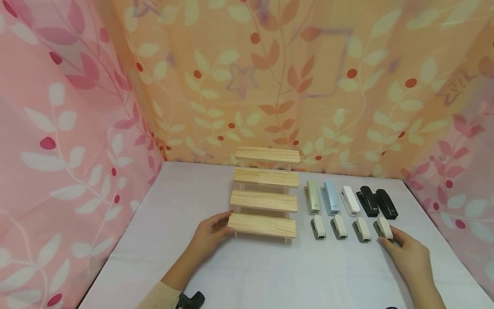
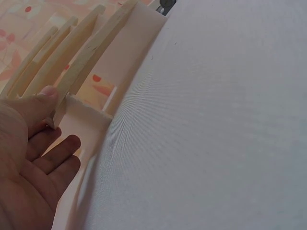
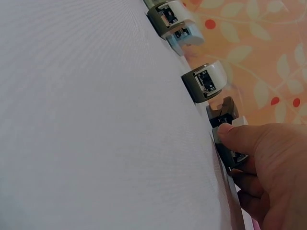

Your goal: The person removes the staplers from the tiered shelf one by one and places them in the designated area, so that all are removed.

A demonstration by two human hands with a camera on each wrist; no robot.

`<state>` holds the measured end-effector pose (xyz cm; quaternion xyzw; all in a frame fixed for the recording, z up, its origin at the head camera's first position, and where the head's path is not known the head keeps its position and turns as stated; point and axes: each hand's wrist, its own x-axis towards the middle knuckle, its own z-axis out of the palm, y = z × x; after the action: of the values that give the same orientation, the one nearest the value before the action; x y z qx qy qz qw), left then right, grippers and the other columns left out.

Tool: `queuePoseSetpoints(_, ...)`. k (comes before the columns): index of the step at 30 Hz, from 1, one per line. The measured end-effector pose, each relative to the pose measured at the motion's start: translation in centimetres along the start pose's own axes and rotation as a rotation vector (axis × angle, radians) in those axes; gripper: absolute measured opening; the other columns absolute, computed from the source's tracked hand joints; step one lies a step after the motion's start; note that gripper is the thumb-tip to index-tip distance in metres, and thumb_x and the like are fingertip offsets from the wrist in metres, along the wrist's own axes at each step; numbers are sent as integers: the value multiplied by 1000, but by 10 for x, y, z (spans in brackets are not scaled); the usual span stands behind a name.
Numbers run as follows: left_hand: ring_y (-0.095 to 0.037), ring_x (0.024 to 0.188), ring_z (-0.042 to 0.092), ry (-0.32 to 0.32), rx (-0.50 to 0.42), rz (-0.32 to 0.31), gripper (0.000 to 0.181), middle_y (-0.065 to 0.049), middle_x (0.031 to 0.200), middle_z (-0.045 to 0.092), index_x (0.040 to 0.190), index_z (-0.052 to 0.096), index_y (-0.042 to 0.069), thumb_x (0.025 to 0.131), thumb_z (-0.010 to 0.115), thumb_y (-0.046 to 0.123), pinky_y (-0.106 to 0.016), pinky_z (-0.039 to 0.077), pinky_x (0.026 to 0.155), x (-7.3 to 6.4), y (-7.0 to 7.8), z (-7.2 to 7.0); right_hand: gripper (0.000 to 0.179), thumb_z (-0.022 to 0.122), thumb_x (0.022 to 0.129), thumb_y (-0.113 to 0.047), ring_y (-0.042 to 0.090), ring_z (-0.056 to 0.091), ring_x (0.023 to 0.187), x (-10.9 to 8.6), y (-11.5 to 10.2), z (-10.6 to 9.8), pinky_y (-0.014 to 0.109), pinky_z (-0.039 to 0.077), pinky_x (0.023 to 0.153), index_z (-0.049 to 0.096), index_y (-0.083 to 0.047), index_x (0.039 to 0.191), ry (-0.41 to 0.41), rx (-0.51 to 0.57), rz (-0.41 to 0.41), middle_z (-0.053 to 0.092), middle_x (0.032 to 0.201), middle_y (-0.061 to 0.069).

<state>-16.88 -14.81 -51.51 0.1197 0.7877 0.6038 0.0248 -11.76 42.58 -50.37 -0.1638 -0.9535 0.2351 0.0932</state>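
Note:
A tiered wooden display stand [image 1: 263,201] with several pale steps stands at the table's middle. My left hand [image 1: 211,234] pinches the left end of its lowest step; in the left wrist view the thumb [image 2: 41,100] lies on the board and the other fingers curl below it. At the right, my right hand [image 1: 413,253] grips a small white-and-grey stapler [image 1: 384,227], the rightmost of the front row. The right wrist view has the thumb [image 3: 232,136] against that stapler, and the hand covers part of it.
Similar small staplers [image 1: 362,229] continue the front row leftward. Behind them lie larger staplers: green [image 1: 313,197], light blue [image 1: 330,198], white [image 1: 350,201] and two black ones [image 1: 369,201]. Patterned curtains [image 1: 239,86] enclose the white table [image 1: 185,193] at the back and sides.

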Motion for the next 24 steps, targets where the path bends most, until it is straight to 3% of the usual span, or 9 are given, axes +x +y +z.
queuePoseSetpoints(8, -21, 129, 62, -13, -11, 14, 57, -2, 139, 65, 139, 63, 14, 88, 81, 30, -28, 52, 106, 0, 0, -6, 75, 73, 94, -47, 61, 48, 127, -3, -7, -3, 77, 38, 99, 52, 4, 145, 4, 1, -10, 56, 137, 30)
queuePoseSetpoints(15, -21, 129, 62, 21, 94, 16, 56, -1, 135, 68, 138, 65, 16, 87, 83, 29, -37, 50, 110, 2, 10, -14, 77, 68, 97, -49, 61, 41, 133, 4, -20, -12, 78, 33, 104, 45, 1, 151, -39, 49, -33, 50, 145, 31)
queuePoseSetpoints(24, -23, 130, 61, -49, 206, 2, 48, -2, 133, 69, 134, 67, 16, 90, 80, 29, -43, 50, 111, 3, 28, -24, 62, 57, 104, -46, 57, 51, 126, -5, -42, -44, 72, 39, 103, 51, -3, 148, -4, 105, -93, 55, 142, 29)
